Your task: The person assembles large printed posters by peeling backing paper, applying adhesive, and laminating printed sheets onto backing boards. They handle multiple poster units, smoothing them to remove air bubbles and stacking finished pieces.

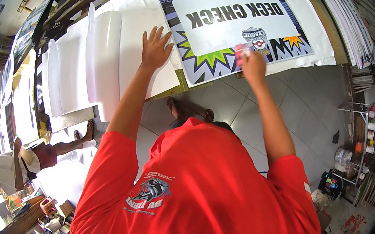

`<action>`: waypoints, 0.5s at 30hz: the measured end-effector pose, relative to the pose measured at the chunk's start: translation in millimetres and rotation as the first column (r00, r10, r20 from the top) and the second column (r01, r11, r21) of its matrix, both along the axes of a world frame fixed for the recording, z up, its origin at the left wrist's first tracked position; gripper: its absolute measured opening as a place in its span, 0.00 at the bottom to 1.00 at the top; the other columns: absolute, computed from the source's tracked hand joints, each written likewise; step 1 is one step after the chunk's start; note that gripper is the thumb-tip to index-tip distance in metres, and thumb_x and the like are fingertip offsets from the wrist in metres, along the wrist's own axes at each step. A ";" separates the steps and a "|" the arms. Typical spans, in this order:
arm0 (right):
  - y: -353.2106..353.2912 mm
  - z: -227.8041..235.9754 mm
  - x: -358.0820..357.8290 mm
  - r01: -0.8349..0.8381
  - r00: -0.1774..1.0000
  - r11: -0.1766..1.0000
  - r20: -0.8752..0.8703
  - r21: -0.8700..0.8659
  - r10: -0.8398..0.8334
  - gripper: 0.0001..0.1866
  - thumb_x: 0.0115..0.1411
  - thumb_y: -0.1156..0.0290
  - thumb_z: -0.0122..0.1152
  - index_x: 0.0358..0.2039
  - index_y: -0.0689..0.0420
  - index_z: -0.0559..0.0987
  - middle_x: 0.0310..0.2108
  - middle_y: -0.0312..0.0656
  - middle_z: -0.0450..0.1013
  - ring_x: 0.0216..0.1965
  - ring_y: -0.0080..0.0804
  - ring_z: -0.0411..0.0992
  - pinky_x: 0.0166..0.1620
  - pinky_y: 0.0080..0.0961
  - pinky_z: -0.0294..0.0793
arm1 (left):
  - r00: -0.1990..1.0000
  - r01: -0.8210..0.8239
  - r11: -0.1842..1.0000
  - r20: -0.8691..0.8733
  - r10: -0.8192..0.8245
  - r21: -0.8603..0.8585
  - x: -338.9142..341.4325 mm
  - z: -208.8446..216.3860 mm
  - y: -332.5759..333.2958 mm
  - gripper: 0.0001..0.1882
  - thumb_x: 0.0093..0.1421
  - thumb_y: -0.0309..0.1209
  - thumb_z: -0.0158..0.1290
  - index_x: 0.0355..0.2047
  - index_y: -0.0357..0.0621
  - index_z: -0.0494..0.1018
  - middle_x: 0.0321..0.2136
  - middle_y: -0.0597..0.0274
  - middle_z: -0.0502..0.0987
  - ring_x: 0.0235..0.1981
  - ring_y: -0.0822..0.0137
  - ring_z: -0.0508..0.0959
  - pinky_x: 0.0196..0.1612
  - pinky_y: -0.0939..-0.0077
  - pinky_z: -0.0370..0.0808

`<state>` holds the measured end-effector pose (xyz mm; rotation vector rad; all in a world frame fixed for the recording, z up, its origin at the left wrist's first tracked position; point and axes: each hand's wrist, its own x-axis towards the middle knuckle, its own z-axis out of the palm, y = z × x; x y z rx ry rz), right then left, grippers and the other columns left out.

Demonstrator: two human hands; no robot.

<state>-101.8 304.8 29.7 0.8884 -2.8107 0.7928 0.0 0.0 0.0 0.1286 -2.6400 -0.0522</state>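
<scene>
A printed board point(192, 73) lies on the worktable, with a white rounded panel, dark lettering upside down to me, and green and orange starbursts. My left hand point(156, 51) is pressed flat on white sheet material beside the board's left edge, its fingers spread and holding nothing. Over the board's near edge, my right hand point(255, 65) is closed on a small red-and-white object point(240, 54). Motion blurs that object, so its kind is unclear. It is at the board's surface, between the green starburst and a shield-shaped emblem point(256, 39).
Large white sheets, one partly rolled point(105, 47), cover the table's left side. Stacked boards point(350, 29) stand at the far right. A metal rack point(363, 137) with small containers is at the right. Another person point(21, 158) sits at the lower left, beyond the tiled floor point(226, 103).
</scene>
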 end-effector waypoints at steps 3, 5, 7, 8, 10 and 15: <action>-32.1 -18.9 33.3 -0.148 0.986 0.987 -0.062 0.070 0.152 0.14 0.55 0.63 0.57 0.22 0.61 0.73 0.24 0.48 0.68 0.28 0.47 0.69 0.33 0.45 0.67 | 0.999 0.022 1.000 -0.039 -0.022 0.017 -8.2 -0.8 9.5 0.21 0.56 0.39 0.52 0.50 0.49 0.71 0.53 0.48 0.67 0.59 0.50 0.61 0.59 0.43 0.52; -62.2 -16.7 70.9 -0.281 0.953 0.958 -0.134 -0.047 0.273 0.14 0.56 0.63 0.57 0.22 0.62 0.73 0.24 0.48 0.67 0.27 0.48 0.68 0.32 0.45 0.67 | 1.000 0.016 1.000 -0.026 -0.015 0.012 -4.6 -2.3 0.4 0.21 0.56 0.39 0.52 0.50 0.49 0.71 0.53 0.48 0.67 0.59 0.50 0.62 0.59 0.44 0.53; -69.4 -11.2 77.6 -0.269 0.962 0.953 -0.089 -0.139 0.258 0.16 0.57 0.60 0.56 0.23 0.62 0.74 0.24 0.49 0.68 0.28 0.49 0.69 0.32 0.45 0.67 | 1.000 0.021 0.999 0.000 -0.021 0.027 2.9 -3.6 -1.5 0.21 0.56 0.39 0.52 0.50 0.50 0.71 0.53 0.48 0.67 0.58 0.49 0.62 0.59 0.45 0.53; -62.3 -2.8 61.4 -0.194 0.981 0.967 -0.008 -0.166 0.196 0.19 0.57 0.57 0.55 0.24 0.62 0.75 0.24 0.50 0.70 0.28 0.49 0.70 0.33 0.45 0.68 | 1.000 0.020 0.999 0.007 -0.020 0.038 6.0 -4.6 -3.1 0.21 0.56 0.39 0.52 0.50 0.50 0.71 0.53 0.48 0.67 0.58 0.49 0.62 0.60 0.46 0.53; -32.4 -4.1 6.7 -0.020 0.995 0.995 0.095 -0.096 0.029 0.21 0.58 0.54 0.53 0.26 0.63 0.76 0.25 0.51 0.71 0.29 0.51 0.71 0.35 0.46 0.69 | 0.999 0.042 0.996 0.022 -0.044 0.077 8.6 -3.0 -1.8 0.21 0.56 0.39 0.52 0.50 0.51 0.71 0.53 0.47 0.67 0.58 0.49 0.62 0.60 0.46 0.54; 16.0 -28.6 -86.9 0.251 0.965 0.964 -0.096 0.090 -0.242 0.18 0.58 0.58 0.52 0.25 0.62 0.76 0.27 0.51 0.73 0.31 0.50 0.72 0.35 0.47 0.69 | 0.992 0.092 0.983 0.070 -0.105 0.161 -0.4 5.9 0.1 0.22 0.58 0.40 0.50 0.53 0.51 0.69 0.56 0.44 0.64 0.60 0.44 0.60 0.60 0.45 0.53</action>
